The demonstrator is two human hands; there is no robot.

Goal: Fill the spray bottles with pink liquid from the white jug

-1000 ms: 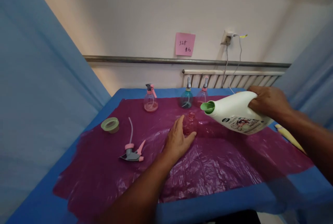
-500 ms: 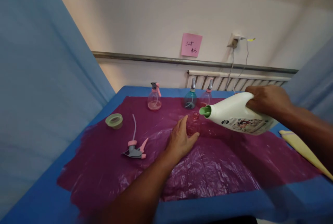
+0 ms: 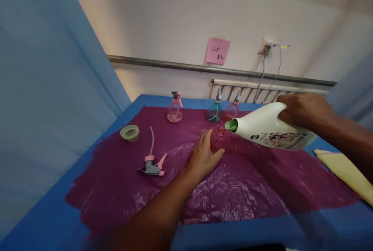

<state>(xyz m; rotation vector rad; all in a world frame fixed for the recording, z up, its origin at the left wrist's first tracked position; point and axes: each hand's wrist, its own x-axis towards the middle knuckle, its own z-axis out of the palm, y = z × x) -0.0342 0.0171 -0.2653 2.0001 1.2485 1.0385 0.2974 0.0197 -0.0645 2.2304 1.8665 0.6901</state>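
My right hand (image 3: 304, 107) is closed round the handle of a white detergent jug (image 3: 269, 128). The jug lies almost level, tipped left, its green spout just above and right of the mouth of a clear bottle (image 3: 220, 139). I cannot make out any liquid leaving the spout. My left hand (image 3: 204, 154) cups the left and front of this bottle between thumb and fingers, steadying it upright. A grey and pink spray head (image 3: 152, 167) with its tube lies left of that hand. Farther left stands a pale green lidless-looking cup (image 3: 130, 133).
Behind are a clear spray bottle (image 3: 175, 111) holding pinkish liquid, a teal one (image 3: 215, 112) and another pink-necked one (image 3: 232, 110). Purple plastic sheeting (image 3: 239, 192) covers the blue table. A yellow cloth (image 3: 346, 169) lies at right. Blue curtains (image 3: 52, 68) flank the table.
The view has shifted slightly, so everything sits a little farther right. The jug, the bottle and both hands keep nearly the same positions relative to one another.
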